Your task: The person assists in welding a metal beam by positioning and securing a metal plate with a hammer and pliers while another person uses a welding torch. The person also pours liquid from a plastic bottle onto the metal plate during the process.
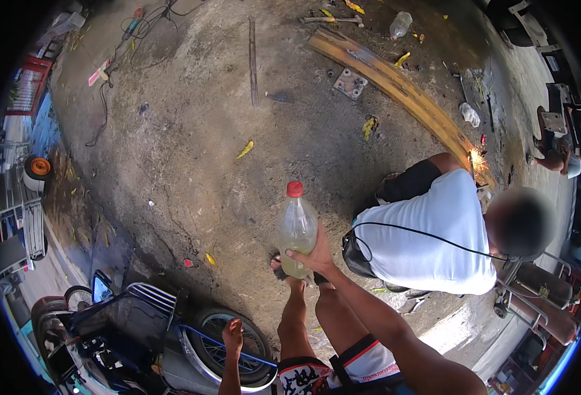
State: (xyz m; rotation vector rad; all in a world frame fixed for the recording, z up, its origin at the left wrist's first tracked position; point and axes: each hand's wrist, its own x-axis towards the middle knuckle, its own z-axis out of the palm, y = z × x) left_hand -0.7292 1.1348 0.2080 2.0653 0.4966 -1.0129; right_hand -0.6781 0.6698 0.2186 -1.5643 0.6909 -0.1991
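My right hand (pixel 313 253) is wrapped round the lower half of a clear plastic bottle (pixel 298 220) with a red cap. The bottle stands upright in my grip, above the concrete, with pale yellow-green liquid in its lower part. At my left side, my left hand (pixel 233 336) hangs with its fingers loosely curled, and nothing shows in them. It is nearest to a spoked motorcycle wheel (pixel 221 339) with a blue strip along its fender. My bare legs and patterned shorts show below the bottle.
To the right, a person in a white shirt (pixel 429 237) crouches by a long rusty steel beam (pixel 396 79); sparks (pixel 479 161) fly at its near end. A metal plate (pixel 350 83), a hammer (pixel 333 20), another plastic bottle (pixel 401 24) and cables (pixel 152 33) lie farther off.
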